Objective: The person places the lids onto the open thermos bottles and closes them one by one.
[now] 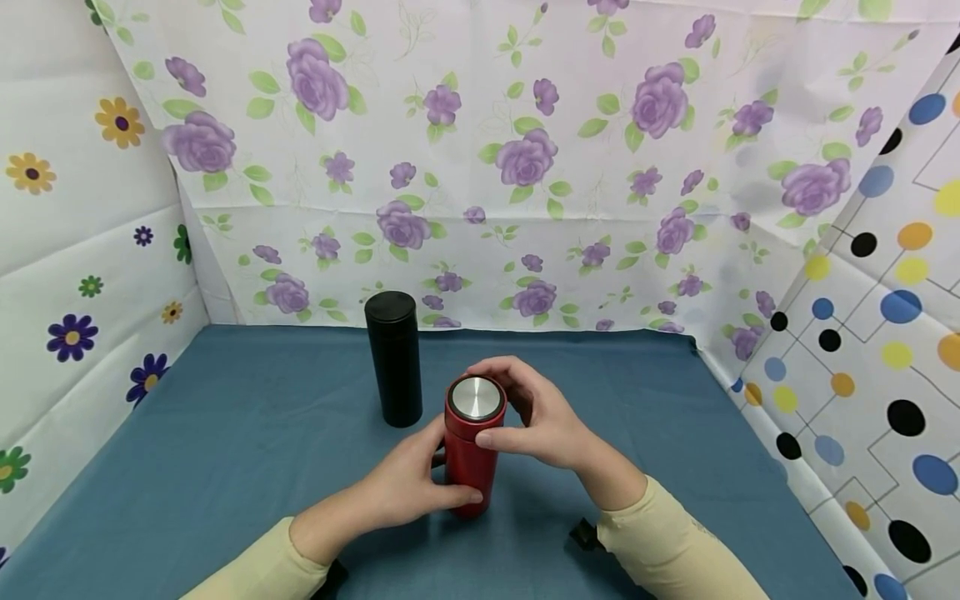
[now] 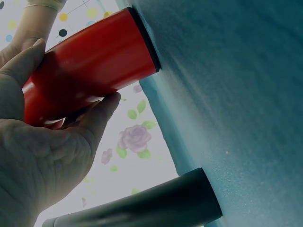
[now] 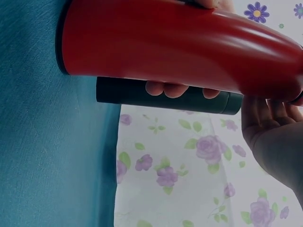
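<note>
A red thermos flask (image 1: 472, 467) with a silver-topped lid (image 1: 477, 397) stands upright on the blue cloth in the head view. My left hand (image 1: 401, 483) grips its body from the left, thumb across the front and fingers round behind. At the top, my right hand (image 1: 542, 412) holds the lid area, thumb on the near side and fingers curling behind. Behind and to the left stands a black thermos flask (image 1: 395, 358), upright and untouched. The left wrist view has the red flask's dark base (image 2: 145, 40) right at the cloth.
Blue cloth (image 1: 225, 467) covers the table. Floral sheeting (image 1: 465, 150) hangs along its back edge, with a flower-print sheet (image 1: 82, 250) at left and a dotted sheet (image 1: 885, 333) at right. Dark strap ends (image 1: 585, 535) show by the sleeves.
</note>
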The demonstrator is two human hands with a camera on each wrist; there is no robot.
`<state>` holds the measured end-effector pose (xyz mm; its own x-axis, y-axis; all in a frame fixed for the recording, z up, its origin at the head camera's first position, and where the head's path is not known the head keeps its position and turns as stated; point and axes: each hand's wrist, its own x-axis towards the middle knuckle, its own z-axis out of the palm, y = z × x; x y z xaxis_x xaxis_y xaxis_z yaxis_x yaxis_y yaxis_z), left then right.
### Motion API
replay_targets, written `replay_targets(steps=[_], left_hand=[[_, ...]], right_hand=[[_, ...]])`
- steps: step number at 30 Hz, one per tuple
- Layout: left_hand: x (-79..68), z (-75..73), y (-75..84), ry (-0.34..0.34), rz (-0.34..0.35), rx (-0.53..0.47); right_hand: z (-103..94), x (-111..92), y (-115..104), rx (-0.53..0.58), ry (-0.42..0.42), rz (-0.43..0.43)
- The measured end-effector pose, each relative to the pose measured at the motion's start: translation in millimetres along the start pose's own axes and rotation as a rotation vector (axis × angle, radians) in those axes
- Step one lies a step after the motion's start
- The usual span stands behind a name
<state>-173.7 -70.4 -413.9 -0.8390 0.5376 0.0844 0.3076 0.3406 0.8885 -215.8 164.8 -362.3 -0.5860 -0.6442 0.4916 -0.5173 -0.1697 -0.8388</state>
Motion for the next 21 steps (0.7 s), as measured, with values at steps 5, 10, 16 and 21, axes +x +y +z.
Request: replay_targets(steps=[5, 10, 16, 21], left_hand=[[0.1, -0.6, 0.5, -0.003, 0.011, -0.002], [-0.6, -0.2, 0.5, 0.0, -0.005, 0.003], [-1.2, 0.1, 0.0, 0.008, -0.002, 0.017], [-0.6, 0.0, -0.4, 0.006, 0.002, 0.017]], right_hand=[[2.1, 0.8, -3.2, -0.029, 0.032, 0.025], [3.7, 0.4, -2.6, -0.058, 0.051, 0.032], [5.1, 0.1, -2.7, -0.087, 0.062, 0.052], [6.6, 0.7, -5.3, -0.108, 0.058, 0.068]])
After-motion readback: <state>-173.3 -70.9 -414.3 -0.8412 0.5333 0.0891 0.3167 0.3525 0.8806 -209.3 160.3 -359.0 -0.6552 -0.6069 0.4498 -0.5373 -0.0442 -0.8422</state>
